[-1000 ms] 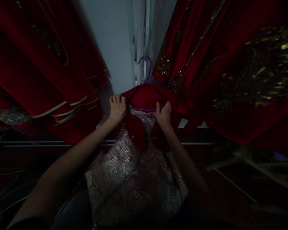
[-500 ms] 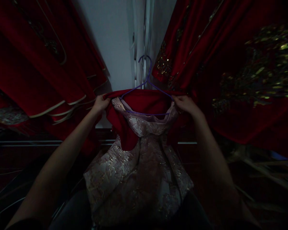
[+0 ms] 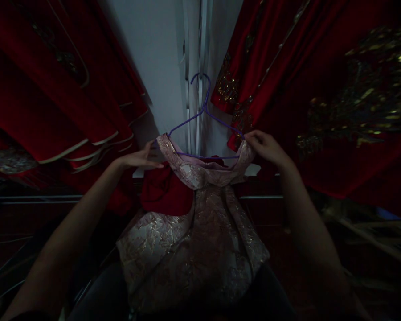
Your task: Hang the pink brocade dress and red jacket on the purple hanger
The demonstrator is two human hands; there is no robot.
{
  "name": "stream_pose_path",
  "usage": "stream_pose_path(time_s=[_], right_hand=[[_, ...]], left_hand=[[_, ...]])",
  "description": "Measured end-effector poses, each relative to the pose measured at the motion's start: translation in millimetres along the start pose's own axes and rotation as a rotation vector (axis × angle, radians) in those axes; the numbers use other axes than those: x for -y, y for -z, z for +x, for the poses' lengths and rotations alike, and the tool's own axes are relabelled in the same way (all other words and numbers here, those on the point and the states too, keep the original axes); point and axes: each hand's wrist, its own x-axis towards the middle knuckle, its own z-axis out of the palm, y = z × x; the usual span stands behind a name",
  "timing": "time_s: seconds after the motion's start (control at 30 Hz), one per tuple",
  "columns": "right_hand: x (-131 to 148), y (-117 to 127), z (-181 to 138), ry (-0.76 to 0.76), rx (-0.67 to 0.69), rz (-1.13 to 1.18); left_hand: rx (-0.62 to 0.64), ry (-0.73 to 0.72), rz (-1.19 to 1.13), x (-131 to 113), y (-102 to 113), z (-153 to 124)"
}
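Squarely between our two hands, a brocade dress on a purple hanger

The pale brocade dress, shot with metallic thread, spreads down from its scooped neckline towards our lap, its lower corners flaring out on both sides. Its straps sit at the two ends of the purple hanger, whose crossbar runs across the neck opening and whose hook rises above; we cannot tell whether the hook hangs on anything. Red cloth lies bunched over the dress's left side.

Our right hand is at the right end of the hanger, fingertips pinching the edge of the dress strap. Our left hand is beside the left strap, thumb and fingers spread apart, the thumb on the upper edge of the red cloth. The neckline thus lies between our hands, with the skirt nearer to us.

Above the hanger's shoulders we have an open wedge in front of the white panel. Red pale-piped garments bound it on the left, near our left fingers; red sequined garments crowd the right, close behind our right hand. Lower right, dim wooden bars stand well apart from the dress.
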Motion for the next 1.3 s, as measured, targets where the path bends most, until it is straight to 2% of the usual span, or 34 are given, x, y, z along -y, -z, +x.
stream_pose_path(time_s=[0.07, 0.23, 0.4, 0.57, 0.63, 0.7, 0.8, 0.87, 0.93, 1.07, 1.13, 1.2, 1.3], right_hand=[[-2, -3, -3, 0.004, -0.057, 0.006], [-5, -5, -9, 0.025, -0.146, 0.026], [-17, -6, -3, 0.032, -0.262, -0.004], [-42, -5, -2, -0.076, -0.464, -0.025], [-55, -9, -10, -0.151, -0.55, -0.03], [-66, -17, -24, -0.241, -0.599, -0.029], [-77, -32, -51, -0.371, -0.572, 0.023], [-75, -41, -70, -0.39, -0.516, 0.066], [-67, -45, -85, -0.35, -0.45, 0.091], [-39, -46, -102, -0.273, -0.388, 0.083], [-28, -44, -105, -0.249, -0.37, 0.07], [-21, -43, -107, -0.237, -0.355, 0.06], [-20, -43, -108, -0.216, -0.379, 0.049]], left_hand=[[0.025, -0.04, -0.082, -9, 3, 12], [-0.09, -0.028, -0.189, -22, -3, 36], [-0.299, 0.008, -0.203, -17, -13, 40], [-0.387, 0.07, -0.066, -2, -13, 31], [-0.376, 0.121, 0.071, 8, -14, 21], [-0.303, 0.138, 0.211, 18, -18, 8], [-0.143, 0.086, 0.285, 18, -31, -10], [-0.053, 0.019, 0.254, 4, -40, -17], [-0.005, -0.077, 0.211, -22, -49, -16], [-0.06, -0.424, 0.174, -83, -68, 8], [-0.095, -0.558, 0.23, -104, -83, 25], [-0.098, -0.606, 0.294, -115, -103, 41], [-0.013, -0.556, 0.395, -116, -138, 50]])
